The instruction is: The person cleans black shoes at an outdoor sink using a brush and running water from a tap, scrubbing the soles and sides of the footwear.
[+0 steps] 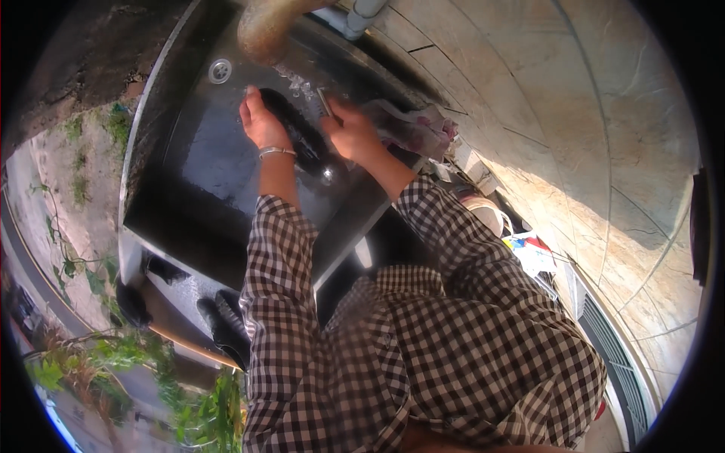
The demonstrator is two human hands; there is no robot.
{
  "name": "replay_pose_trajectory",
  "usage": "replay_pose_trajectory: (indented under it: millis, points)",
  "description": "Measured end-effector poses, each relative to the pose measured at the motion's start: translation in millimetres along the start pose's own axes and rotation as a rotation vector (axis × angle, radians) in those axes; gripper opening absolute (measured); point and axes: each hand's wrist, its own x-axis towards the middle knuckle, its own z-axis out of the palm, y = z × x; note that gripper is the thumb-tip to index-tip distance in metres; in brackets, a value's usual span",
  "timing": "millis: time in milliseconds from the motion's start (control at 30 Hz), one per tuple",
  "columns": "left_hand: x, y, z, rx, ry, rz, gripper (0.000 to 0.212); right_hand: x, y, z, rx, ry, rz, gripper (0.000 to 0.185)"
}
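Note:
A long black shoe (291, 127), wet and shiny, lies slantwise in my left hand (263, 122) above the bottom of a dark sink (209, 153). My left fingers are wrapped along its left side, and a metal bangle circles that wrist. On the shoe's other side, my right hand (351, 127) grips a slim, light-edged tool, probably a scrubbing brush (324, 103). The tool is close to the shoe; contact cannot be made out. Splashing water (300, 85) falls just above both hands. The shoe's lower end blurs into glare and shadow.
A round metal drain (220, 71) is at the sink's upper left. A stained, thick pipe (263, 39) overhangs the top. A crumpled translucent plastic bag (419, 127) rests on the right rim. More black shoes (224, 323) stand lower left. A tiled wall (544, 124) bounds the right.

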Motion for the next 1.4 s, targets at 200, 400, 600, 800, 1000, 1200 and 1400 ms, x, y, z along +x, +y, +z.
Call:
replay_pose_trajectory:
  millis: [200, 400, 600, 800, 1000, 1200, 1400]
  points:
    - [14.8, -1.3, -9.3, 0.125, 0.073, -0.062, 0.043, -69.9, -9.4, -6.6, -0.45, 0.041, -0.554, 0.05]
    - [13.5, -3.4, -18.3, 0.166, 0.09, -0.261, 0.054, -31.9, -25.1, 8.9, -0.446, 0.034, -0.489, 0.046]
    - [10.5, -16.7, -29.9, 0.13, 0.079, -0.181, 0.053, -44.6, -8.7, 18.6, -0.311, 0.056, -0.462, 0.041]
    - [28.6, -12.6, -40.6, -0.208, -0.226, -0.339, 0.045, -22.3, -2.8, 18.0, -0.094, -0.003, -0.203, 0.042]
    - [7.9, -27.7, -35.0, -0.166, -0.251, -0.159, 0.043, 1.8, -13.5, 15.9, -0.018, -0.067, 0.086, 0.044]
    - [12.6, -7.9, -33.9, -0.14, -0.179, -0.246, 0.036, -59.9, -14.3, 24.7, -0.267, 0.097, -0.39, 0.049]
    - [-16.2, 10.5, -10.9, -0.107, -0.213, -0.348, 0.058, 37.8, 29.9, 13.4, -0.236, 0.074, -0.014, 0.043]
